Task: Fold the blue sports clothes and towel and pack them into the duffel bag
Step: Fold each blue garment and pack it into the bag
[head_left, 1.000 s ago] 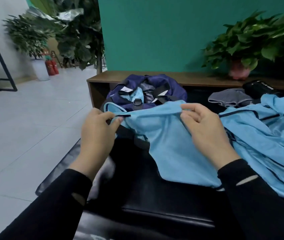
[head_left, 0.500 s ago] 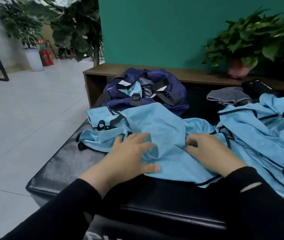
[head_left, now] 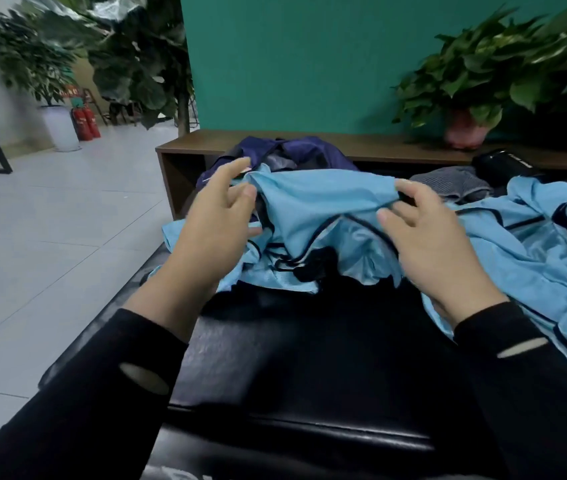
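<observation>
Light blue sports garment (head_left: 320, 202), bunched on a black padded desk (head_left: 309, 358), is lifted at its top edge by 2 hands. The left hand (head_left: 218, 225) and right hand (head_left: 434, 237) each pinch the fabric. Behind it sits the navy duffel bag (head_left: 295, 152).

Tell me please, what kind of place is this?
Probably a lobby or lounge of a gym or office: a black padded bench, potted plants on a wooden ledge, tiled floor and fire extinguishers.
</observation>
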`<act>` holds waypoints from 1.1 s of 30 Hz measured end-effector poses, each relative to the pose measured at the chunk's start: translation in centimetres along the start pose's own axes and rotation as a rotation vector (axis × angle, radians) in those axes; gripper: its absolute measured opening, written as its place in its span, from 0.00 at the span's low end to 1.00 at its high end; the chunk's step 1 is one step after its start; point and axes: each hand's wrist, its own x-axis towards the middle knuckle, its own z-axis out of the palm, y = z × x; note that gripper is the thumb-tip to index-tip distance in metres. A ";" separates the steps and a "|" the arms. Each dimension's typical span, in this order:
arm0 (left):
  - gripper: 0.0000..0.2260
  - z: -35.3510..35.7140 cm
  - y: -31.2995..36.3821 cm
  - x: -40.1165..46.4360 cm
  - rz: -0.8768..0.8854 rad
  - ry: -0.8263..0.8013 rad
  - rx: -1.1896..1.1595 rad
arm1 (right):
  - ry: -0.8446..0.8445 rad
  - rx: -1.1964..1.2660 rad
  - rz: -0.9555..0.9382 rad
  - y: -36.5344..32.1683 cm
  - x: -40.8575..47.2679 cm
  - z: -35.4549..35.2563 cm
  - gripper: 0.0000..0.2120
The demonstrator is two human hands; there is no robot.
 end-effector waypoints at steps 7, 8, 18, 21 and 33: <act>0.26 -2.4 -6.4 0.3 -0.043 0.006 0.753 | -0.197 -0.436 -0.024 4.0 -0.8 1.4 0.40; 0.29 -2.8 -6.9 0.1 -0.102 -0.093 0.931 | -0.240 -0.461 -0.002 4.6 -0.8 1.7 0.40; 0.09 -2.7 -5.4 -0.5 -0.148 0.004 0.376 | -0.067 -0.514 0.002 6.6 0.1 3.0 0.09; 0.09 -2.3 -1.8 -0.2 -0.253 0.137 0.082 | 0.162 -0.007 0.071 4.4 1.2 1.0 0.10; 0.19 -3.9 -5.9 0.0 -0.025 0.297 0.727 | 0.209 -0.356 -0.185 2.7 -0.3 0.1 0.14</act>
